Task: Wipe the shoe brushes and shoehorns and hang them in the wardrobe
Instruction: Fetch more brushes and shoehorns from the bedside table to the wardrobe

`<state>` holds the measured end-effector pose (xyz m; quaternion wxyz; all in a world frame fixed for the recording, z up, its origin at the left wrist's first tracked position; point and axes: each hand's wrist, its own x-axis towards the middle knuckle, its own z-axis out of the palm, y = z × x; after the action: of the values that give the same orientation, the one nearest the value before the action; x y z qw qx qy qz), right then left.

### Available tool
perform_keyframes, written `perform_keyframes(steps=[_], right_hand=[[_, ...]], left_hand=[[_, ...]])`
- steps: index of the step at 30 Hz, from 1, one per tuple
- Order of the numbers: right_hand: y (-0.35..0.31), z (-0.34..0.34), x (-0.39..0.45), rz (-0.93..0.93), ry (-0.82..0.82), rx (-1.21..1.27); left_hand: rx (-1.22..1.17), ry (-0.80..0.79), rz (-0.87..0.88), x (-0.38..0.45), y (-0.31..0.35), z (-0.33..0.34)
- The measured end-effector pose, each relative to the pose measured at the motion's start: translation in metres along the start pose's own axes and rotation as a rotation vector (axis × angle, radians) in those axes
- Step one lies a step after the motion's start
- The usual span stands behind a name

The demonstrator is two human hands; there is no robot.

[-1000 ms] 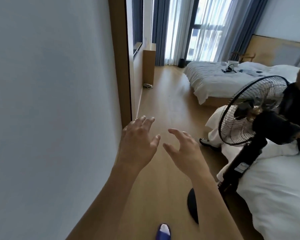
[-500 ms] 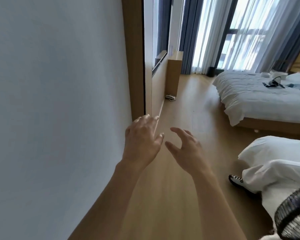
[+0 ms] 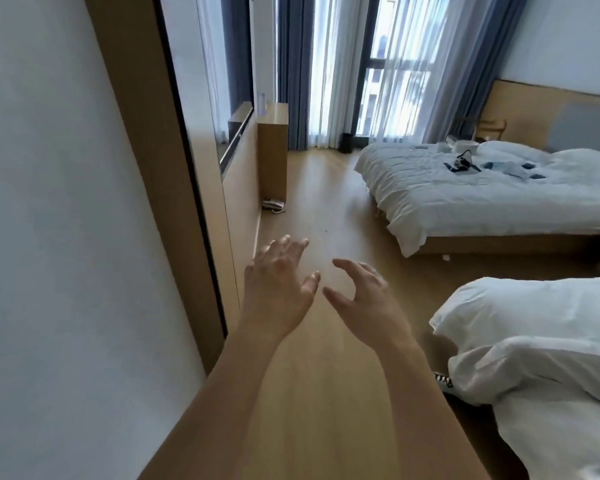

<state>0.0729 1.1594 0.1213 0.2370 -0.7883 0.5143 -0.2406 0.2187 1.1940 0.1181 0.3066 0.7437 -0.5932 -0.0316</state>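
Shoe brushes and shoehorns are showing nowhere yet, nor any wardrobe. I am holding my left hand (image 3: 278, 278) and right hand (image 3: 364, 296) out empty, fingers spread (nothing grasped), over the wooden floor (image 3: 312, 393); I should be scanning the beds (image 3: 482, 199) and wall (image 3: 49, 271) before reaching.

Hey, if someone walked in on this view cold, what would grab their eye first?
Two bare, empty hands stretched forward over the wooden floor at centre: the left hand with fingers spread, the right hand curled open beside it. Next, the white bed at right with small dark items on it, and the bright curtained window behind. No brushes or shoehorns are in sight.
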Motion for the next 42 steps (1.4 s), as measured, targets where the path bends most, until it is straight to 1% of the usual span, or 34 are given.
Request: perform_keyframes(steps=[6, 12, 16, 20, 24, 28, 33, 36, 42], right_hand=[[0.012, 0.004, 0.118, 0.106, 0.062, -0.019], [0.055, 0.007, 0.212, 0.222, 0.084, -0.01], [0.092, 0.008, 0.289, 0.231, 0.093, 0.014], [0.131, 0.002, 0.376, 0.211, 0.083, 0.05], [0.163, -0.021, 0.463, 0.177, 0.045, 0.066], [0.195, -0.05, 0.54, 0.161, 0.055, 0.076], [0.251, -0.076, 0.599, 0.208, 0.071, 0.07], [0.29, -0.095, 0.63, 0.26, 0.111, 0.067], [0.366, -0.138, 0.7, 0.41, 0.247, 0.02]], left_hand=[[-0.01, -0.021, 0.095, 0.139, -0.018, 0.028], [-0.044, -0.083, 0.141, 0.24, -0.021, 0.089], [-0.033, -0.078, 0.142, 0.311, -0.021, 0.132], [0.002, -0.065, 0.106, 0.389, -0.016, 0.17], [0.022, -0.071, 0.069, 0.471, 0.009, 0.199], [0.009, -0.044, 0.087, 0.546, 0.041, 0.229], [-0.022, -0.105, 0.121, 0.615, 0.075, 0.289], [-0.059, -0.153, 0.172, 0.656, 0.101, 0.332], [-0.184, -0.264, 0.346, 0.751, 0.158, 0.42]])
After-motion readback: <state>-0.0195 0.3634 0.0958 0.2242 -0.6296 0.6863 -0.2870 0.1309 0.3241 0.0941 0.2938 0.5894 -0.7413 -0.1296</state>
